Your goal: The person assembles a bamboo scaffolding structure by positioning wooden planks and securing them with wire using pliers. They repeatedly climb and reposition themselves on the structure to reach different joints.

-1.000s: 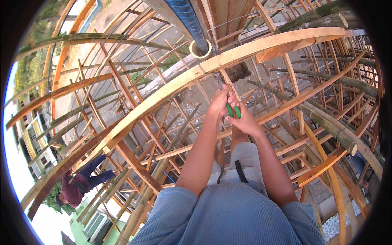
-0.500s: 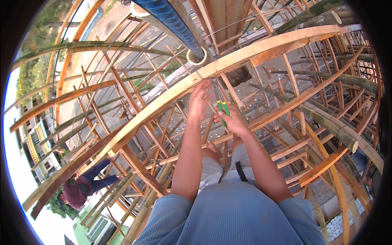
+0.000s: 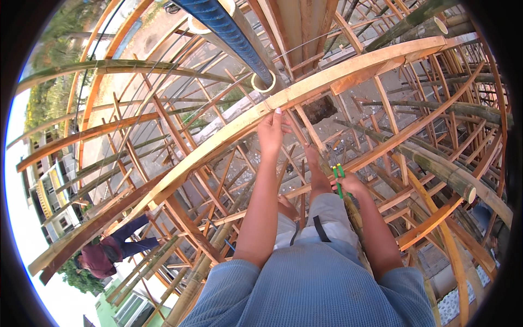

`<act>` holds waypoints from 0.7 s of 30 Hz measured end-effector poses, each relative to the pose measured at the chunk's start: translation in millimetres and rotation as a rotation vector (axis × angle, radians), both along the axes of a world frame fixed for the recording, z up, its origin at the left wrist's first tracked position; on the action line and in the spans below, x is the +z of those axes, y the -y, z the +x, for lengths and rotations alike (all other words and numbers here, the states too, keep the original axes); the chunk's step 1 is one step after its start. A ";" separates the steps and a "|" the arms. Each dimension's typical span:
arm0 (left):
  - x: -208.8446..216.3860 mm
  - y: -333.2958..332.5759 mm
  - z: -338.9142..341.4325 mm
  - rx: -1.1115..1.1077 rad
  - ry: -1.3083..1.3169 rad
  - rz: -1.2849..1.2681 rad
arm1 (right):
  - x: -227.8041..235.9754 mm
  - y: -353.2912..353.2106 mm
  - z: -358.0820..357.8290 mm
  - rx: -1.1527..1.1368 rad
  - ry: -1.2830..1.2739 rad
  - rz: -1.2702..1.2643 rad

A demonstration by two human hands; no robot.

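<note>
My left hand [image 3: 271,133] is raised to the lower edge of a long pale timber beam [image 3: 229,129], thumb at the wood and fingers bent. Whatever lies between those fingers is too small to make out. Lower and to the right, my right hand [image 3: 355,186] is closed around pliers [image 3: 339,177] with green and yellow handles. Their grey jaws point away from me and stand apart from the beam, blurring into the background.
A blue ribbed bar [image 3: 231,35] runs into a pale pipe [image 3: 263,82] just beyond the beam. Bamboo poles [image 3: 436,164] and wooden struts [image 3: 188,223] surround me, with rubble ground below. A person in a maroon top [image 3: 99,258] is at the lower left.
My right hand has drawn the pliers from the beam, down and to the right. The left hand has stayed near the beam, its thumb now up against the edge.
</note>
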State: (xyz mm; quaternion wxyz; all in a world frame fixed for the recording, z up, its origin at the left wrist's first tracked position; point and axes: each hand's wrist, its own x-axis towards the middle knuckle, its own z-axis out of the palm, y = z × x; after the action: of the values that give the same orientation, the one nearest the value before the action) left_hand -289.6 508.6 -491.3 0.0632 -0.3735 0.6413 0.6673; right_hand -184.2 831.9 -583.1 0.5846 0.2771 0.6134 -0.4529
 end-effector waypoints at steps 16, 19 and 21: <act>77.5 37.8 -5.2 -0.230 0.253 -1.027 | 6.3 -23.3 17.2 -0.088 -0.193 0.070; 72.2 67.5 -37.7 -0.306 -0.060 -1.367 | 8.4 -24.1 19.5 -0.164 -0.109 0.058; 56.7 81.1 -66.1 -0.459 0.094 -0.918 | 9.0 -23.3 19.5 -0.151 -0.079 0.086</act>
State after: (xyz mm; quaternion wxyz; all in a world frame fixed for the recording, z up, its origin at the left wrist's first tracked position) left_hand -355.7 427.5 -434.6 0.0665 -0.2419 0.9300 0.2686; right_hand -164.7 855.2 -574.1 0.5119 0.3293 0.6323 -0.4793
